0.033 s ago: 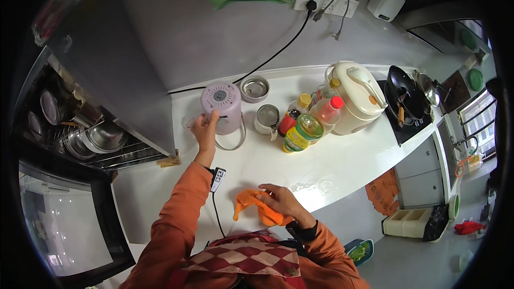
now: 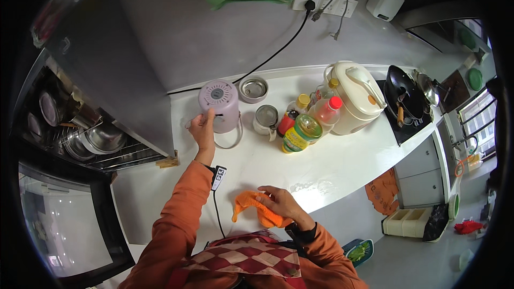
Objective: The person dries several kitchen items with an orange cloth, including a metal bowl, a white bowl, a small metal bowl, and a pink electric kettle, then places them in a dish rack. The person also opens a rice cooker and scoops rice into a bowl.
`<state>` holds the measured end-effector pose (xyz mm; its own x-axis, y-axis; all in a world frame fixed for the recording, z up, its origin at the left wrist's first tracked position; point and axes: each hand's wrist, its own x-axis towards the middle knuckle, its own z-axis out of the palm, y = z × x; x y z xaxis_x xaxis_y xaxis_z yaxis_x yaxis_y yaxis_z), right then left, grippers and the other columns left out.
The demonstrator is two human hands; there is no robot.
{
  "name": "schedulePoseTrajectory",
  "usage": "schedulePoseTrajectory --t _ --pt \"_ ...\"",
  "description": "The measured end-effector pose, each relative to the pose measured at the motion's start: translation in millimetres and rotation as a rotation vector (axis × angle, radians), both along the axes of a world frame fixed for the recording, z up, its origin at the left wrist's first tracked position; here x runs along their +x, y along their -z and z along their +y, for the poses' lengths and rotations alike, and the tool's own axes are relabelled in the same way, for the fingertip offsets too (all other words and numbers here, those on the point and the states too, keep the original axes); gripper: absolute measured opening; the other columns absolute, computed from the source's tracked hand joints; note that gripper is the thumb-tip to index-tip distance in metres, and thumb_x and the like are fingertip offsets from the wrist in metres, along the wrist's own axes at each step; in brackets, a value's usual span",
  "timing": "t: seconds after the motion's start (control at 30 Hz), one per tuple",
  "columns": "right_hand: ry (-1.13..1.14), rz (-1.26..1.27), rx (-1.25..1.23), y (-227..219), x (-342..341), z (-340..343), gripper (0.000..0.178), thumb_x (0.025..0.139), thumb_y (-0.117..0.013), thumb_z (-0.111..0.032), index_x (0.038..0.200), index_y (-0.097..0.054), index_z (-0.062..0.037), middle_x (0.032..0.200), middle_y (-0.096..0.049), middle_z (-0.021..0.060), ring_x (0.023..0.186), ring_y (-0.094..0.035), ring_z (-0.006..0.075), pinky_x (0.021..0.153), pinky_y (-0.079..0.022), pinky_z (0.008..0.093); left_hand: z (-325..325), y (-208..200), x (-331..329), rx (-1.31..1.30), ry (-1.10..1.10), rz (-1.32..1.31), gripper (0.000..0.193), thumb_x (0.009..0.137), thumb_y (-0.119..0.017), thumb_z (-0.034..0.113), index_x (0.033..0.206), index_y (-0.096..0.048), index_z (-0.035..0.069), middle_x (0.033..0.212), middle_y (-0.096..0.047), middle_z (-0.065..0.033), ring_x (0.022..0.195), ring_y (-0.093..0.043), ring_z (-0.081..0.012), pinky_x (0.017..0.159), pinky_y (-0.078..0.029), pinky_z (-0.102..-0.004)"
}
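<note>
Left of the frame's centre, our left grip (image 2: 202, 132) touches the lilac appliance (image 2: 227, 108); whether it is closed, we cannot tell. At lower centre, our right grip (image 2: 281, 203) clasps an orange cloth (image 2: 248, 201).

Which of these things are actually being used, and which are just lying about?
Apparently in use:
lilac cylindrical appliance, at the left hand
orange fabric cloth, in the right hand

Apparently lying about:
cream plastic cooker
clear red-capped bottle
black round wok
</note>
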<state>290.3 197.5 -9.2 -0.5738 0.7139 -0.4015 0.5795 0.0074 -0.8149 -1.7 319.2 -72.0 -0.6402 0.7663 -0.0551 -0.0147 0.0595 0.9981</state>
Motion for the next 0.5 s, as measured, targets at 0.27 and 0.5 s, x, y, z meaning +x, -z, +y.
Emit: schedulePoseTrajectory --t 0.27,0.5 --pt "0.095 0.08 -0.062 11 11 -4 0.046 0.088 -0.06 -0.035 0.117 -0.056 0.0008 0.099 -0.064 0.0198 0.088 -0.063 0.0289 0.079 -0.049 0.0344 8 7 64 0.349 0.071 0.15 0.021 0.087 -0.065 0.017 0.097 -0.056 0.001 0.08 -0.06 -0.0037 0.073 -0.06 -0.0118 0.063 -0.048 -0.0233" --pt "0.116 0.086 -0.029 21 17 -5 0.043 0.087 -0.061 -0.036 0.115 -0.058 -0.0036 0.095 -0.065 0.0179 0.082 -0.063 0.0284 0.076 -0.049 0.0344 7 2 79 0.294 0.291 0.87 0.037 0.081 -0.064 0.006 0.117 -0.056 0.006 0.117 -0.056 -0.0096 0.107 -0.055 -0.0266 0.087 -0.046 -0.0344"
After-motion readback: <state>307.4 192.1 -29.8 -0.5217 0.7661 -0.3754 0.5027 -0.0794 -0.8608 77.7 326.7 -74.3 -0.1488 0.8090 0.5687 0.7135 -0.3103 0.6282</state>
